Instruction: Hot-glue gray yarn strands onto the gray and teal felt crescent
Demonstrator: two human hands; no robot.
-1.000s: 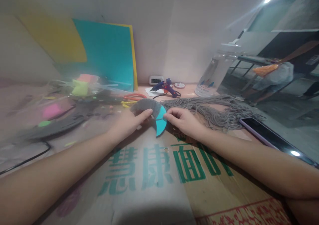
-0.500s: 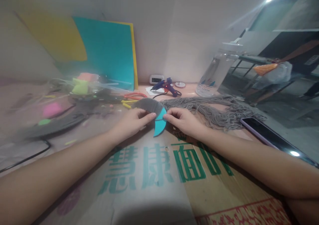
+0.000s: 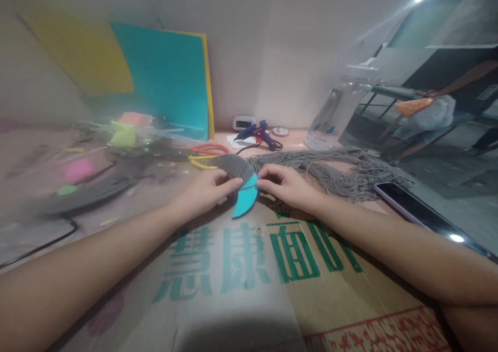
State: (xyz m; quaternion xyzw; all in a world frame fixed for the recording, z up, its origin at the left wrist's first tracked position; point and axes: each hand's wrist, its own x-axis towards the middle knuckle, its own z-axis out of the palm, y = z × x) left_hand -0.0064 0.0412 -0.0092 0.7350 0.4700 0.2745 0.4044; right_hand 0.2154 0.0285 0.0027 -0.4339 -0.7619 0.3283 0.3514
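Note:
My left hand pinches a curved teal card piece that is partly wrapped in grey yarn; its grey-covered part arches up behind my fingers. My right hand is closed in a pinch on a thin grey strand right at the edge of the card, thumb and forefinger together. Both hands rest over a flattened cardboard box printed with green characters. A long bundle of grey yarn trails off to the right behind my right hand.
A blue glue gun, a small digital clock and red and yellow scissors lie behind the hands. Teal and yellow sheets lean on the wall. A phone lies right, a clear bottle behind it, blurred clutter at left.
The teal card piece has turned a little, its free tip swinging down and left. Both hands stay pinched at the same spot with only slight shifts.

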